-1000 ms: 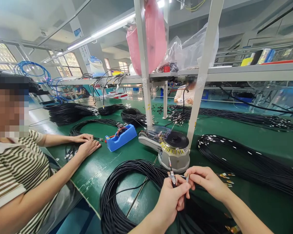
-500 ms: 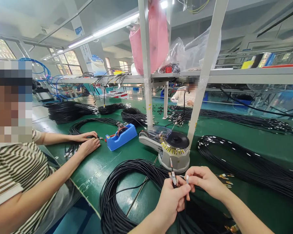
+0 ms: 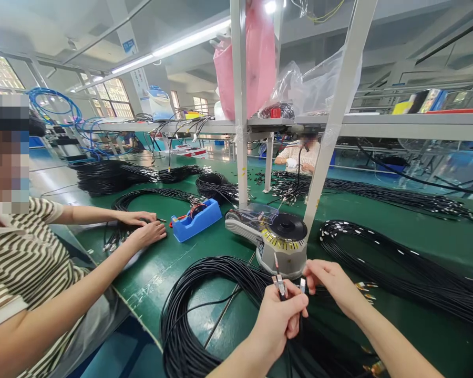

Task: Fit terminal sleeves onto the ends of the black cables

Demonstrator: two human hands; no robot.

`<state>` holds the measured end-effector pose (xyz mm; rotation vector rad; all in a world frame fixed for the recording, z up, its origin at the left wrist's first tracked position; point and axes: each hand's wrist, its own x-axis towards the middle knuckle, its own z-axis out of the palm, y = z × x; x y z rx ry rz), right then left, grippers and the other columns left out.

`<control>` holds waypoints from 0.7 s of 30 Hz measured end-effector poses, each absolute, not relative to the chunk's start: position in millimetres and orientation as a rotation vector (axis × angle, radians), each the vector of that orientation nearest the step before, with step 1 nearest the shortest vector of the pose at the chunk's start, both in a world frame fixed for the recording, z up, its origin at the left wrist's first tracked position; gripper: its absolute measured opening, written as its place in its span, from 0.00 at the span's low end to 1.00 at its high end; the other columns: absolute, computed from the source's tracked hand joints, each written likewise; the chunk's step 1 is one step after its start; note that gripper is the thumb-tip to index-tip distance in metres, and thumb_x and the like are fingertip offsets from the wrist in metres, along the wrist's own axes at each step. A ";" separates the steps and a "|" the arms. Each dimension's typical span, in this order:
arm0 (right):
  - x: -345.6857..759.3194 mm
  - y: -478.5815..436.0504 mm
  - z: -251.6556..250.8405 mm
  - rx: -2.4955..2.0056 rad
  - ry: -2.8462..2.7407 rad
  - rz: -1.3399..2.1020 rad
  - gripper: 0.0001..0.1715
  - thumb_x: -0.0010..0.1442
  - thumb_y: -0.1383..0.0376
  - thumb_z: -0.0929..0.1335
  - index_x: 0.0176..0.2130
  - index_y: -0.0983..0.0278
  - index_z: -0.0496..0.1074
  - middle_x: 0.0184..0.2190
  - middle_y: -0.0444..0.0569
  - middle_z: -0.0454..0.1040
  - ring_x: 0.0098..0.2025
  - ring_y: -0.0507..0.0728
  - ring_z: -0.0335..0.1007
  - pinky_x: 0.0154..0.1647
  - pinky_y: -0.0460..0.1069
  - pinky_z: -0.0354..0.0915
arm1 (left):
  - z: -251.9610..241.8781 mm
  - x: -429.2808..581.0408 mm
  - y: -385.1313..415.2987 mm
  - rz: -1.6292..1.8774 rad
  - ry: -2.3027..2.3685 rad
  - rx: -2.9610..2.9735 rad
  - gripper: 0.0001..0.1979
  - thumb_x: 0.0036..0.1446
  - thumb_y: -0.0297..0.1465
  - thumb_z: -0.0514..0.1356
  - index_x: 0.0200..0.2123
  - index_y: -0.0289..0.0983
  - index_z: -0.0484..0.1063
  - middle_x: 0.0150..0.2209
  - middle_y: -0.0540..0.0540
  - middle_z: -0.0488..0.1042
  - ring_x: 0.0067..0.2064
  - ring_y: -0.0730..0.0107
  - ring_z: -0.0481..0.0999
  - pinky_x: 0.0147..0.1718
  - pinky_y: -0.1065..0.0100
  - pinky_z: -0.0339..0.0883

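Note:
My left hand (image 3: 278, 317) is closed around a bunch of black cable ends (image 3: 279, 285) whose metal tips stick up above my fingers. My right hand (image 3: 331, 286) pinches one more cable tip (image 3: 302, 285) right beside that bunch, fingers pressed together. Both hands hover over a large coil of black cables (image 3: 205, 310) on the green table (image 3: 418, 236). Just behind my hands stands a grey tape dispenser machine (image 3: 278, 239) with a black round top.
A person in a striped shirt (image 3: 19, 273) sits at my left, both hands on cables near a blue tape holder (image 3: 195, 219). More cable bundles (image 3: 410, 268) lie to the right and behind. White frame posts (image 3: 240, 105) rise from the table. Another person (image 3: 299, 155) works far across.
My hands stay together on the cable ends, the right hand shifting slightly up. The camera has drifted a little. The person at my left moved their hands slightly on the cables.

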<state>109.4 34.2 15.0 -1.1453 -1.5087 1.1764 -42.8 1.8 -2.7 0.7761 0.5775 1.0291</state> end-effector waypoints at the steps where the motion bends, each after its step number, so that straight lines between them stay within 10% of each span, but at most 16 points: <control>1: 108.6 36.4 16.7 -1.167 -1.447 1.144 0.21 0.57 0.52 0.65 0.27 0.67 0.69 0.17 0.43 0.67 0.19 0.52 0.62 0.23 0.47 0.60 | -3.0 -42.8 1.8 1.038 0.588 0.785 0.12 0.41 0.31 0.64 0.21 0.33 0.62 0.15 0.51 0.67 0.09 0.86 0.52 0.07 0.79 0.42; 10: 88.3 53.9 29.2 -1.216 -1.292 1.071 0.21 0.51 0.52 0.68 0.28 0.68 0.69 0.15 0.42 0.65 0.16 0.50 0.59 0.17 0.45 0.58 | 5.4 -46.3 1.6 1.084 0.512 0.743 0.11 0.50 0.34 0.59 0.29 0.34 0.59 0.22 0.51 0.67 0.19 0.75 0.70 0.08 0.81 0.40; 21: 77.6 64.5 28.7 -1.144 -1.184 0.971 0.17 0.50 0.55 0.69 0.21 0.66 0.65 0.09 0.34 0.52 0.12 0.46 0.45 0.14 0.43 0.47 | -0.7 -47.9 6.3 1.071 0.544 0.697 0.11 0.48 0.30 0.60 0.29 0.35 0.58 0.17 0.53 0.66 0.12 0.82 0.62 0.07 0.80 0.37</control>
